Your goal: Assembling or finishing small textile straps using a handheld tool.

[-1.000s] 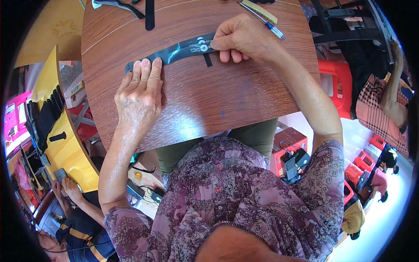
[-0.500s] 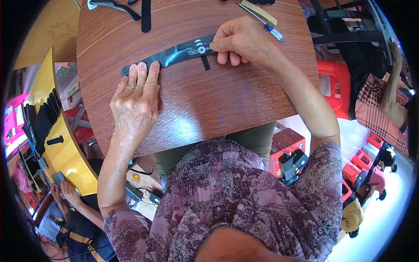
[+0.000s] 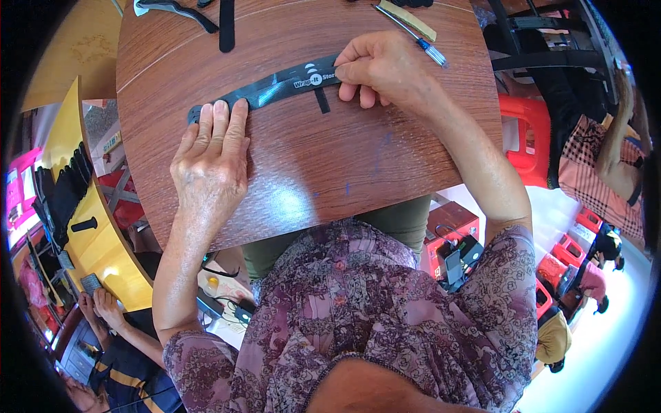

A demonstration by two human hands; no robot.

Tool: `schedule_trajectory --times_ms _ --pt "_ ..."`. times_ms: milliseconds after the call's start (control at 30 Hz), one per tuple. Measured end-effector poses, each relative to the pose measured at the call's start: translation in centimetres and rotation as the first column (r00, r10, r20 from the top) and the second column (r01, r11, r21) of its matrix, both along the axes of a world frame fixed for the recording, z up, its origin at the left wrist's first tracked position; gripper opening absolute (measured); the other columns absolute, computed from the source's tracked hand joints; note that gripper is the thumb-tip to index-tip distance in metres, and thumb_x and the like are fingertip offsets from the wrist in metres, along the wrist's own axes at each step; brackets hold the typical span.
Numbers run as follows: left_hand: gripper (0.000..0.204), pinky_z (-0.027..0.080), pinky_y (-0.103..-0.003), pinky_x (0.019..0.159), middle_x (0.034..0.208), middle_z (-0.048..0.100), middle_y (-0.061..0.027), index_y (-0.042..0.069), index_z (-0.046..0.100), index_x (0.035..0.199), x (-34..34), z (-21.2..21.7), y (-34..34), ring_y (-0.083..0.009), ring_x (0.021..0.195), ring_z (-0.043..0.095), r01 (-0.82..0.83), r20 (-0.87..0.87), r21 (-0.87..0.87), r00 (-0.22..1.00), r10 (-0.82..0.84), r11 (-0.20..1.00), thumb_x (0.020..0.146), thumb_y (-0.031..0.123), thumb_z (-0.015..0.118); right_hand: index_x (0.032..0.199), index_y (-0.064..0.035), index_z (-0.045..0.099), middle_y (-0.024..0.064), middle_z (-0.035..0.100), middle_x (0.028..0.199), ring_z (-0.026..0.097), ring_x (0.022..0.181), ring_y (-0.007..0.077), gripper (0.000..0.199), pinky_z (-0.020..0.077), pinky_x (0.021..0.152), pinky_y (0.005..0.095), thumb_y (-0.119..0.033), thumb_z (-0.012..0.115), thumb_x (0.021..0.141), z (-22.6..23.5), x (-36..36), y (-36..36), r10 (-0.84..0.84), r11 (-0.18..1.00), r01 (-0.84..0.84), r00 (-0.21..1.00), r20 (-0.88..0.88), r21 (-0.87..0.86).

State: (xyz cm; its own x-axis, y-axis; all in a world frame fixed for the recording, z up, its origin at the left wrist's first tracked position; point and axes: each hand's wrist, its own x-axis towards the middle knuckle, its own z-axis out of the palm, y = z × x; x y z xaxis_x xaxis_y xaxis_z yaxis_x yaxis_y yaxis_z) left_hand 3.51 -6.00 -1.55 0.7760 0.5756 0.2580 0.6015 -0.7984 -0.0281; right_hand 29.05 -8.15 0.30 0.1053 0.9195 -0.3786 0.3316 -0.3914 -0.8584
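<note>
A long, glossy dark strap (image 3: 272, 89) with white printing lies slightly curved across the brown table. My left hand (image 3: 208, 155) rests flat with its fingertips on the left end of the strap, fingers stretched out. At the other end, my right hand (image 3: 382, 71) pinches the strap between thumb and forefinger, its other fingers curled beneath; that tip is hidden by the hand. A short black strip (image 3: 322, 101) pokes out from under the strap's near edge, close to my right hand.
Beyond my right hand lie a screwdriver (image 3: 432, 52) with a clear blue handle and a yellowish strip (image 3: 410, 19). Black straps (image 3: 227, 27) lie at the table's far left. A yellow table (image 3: 113, 241) with another person's hands stands left; a red stool (image 3: 521, 134) stands right.
My right hand has slid slightly right along the strap, uncovering a little more printing. My left hand keeps its place on the strap. The whole view has shifted slightly.
</note>
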Motion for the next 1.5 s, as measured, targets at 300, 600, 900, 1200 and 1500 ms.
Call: schedule_trajectory --times_ms 300,600,900,1200,1500 --pt "0.038 0.046 -0.043 0.089 0.107 0.061 -0.0216 0.002 0.058 0.115 -0.1 0.0 0.0 -0.0307 0.104 0.059 0.0 0.006 -0.008 1.0 0.0 1.0 0.078 0.01 0.062 0.094 0.0056 0.055 0.0103 0.064 0.065 0.053 0.043 0.0072 0.021 0.0389 0.037 0.0191 -0.005 0.061 0.076 -0.3 -0.2 -0.8 -0.087 0.993 0.093 0.993 -0.084 0.068" --pt "0.038 0.046 -0.043 0.089 0.106 0.061 -0.0216 0.001 0.059 0.114 0.0 0.2 0.0 -0.031 0.104 0.059 -0.003 0.0 -0.014 1.0 0.003 1.0 0.077 0.009 0.062 0.101 0.0081 0.05 0.0106 0.064 0.065 0.054 0.045 0.0089 0.027 0.0423 0.04 0.0226 -0.002 0.057 0.077 -0.7 -0.3 -1.1 -0.091 0.988 0.096 0.995 -0.05 0.122" --pt "0.039 0.045 -0.044 0.09 0.108 0.061 -0.0218 0.001 0.059 0.115 0.0 0.2 0.1 -0.0312 0.105 0.058 -0.01 -0.017 -0.021 1.0 0.01 1.0 0.077 0.01 0.063 0.116 0.0102 0.042 0.0109 0.063 0.066 0.054 0.046 0.0094 0.041 0.0425 0.041 0.0233 -0.001 0.053 0.078 -0.5 -0.4 -1.3 -0.087 0.987 0.093 0.995 -0.045 0.132" --pt "0.044 0.043 -0.041 0.092 0.116 0.057 -0.0195 0.004 0.053 0.122 -0.4 -0.2 0.2 -0.0291 0.112 0.054 -0.028 -0.056 -0.03 0.998 0.026 0.999 0.079 0.01 0.062 0.117 0.011 0.041 0.0106 0.064 0.065 0.055 0.045 0.0096 0.044 0.0425 0.041 0.0237 -0.001 0.054 0.076 -0.5 -0.5 -0.9 -0.102 0.99 0.105 0.994 -0.038 0.098" --pt "0.043 0.043 -0.041 0.093 0.116 0.057 -0.0192 0.004 0.054 0.121 -0.3 -0.1 0.1 -0.0289 0.113 0.053 -0.029 -0.057 -0.044 0.998 0.027 0.999 0.079 0.01 0.061 0.118 0.0124 0.039 0.0115 0.063 0.065 0.055 0.046 0.0103 0.046 0.0441 0.041 0.0239 -0.001 0.054 0.076 -0.9 -0.8 -0.7 -0.141 0.984 0.14 0.99 0.002 0.107"
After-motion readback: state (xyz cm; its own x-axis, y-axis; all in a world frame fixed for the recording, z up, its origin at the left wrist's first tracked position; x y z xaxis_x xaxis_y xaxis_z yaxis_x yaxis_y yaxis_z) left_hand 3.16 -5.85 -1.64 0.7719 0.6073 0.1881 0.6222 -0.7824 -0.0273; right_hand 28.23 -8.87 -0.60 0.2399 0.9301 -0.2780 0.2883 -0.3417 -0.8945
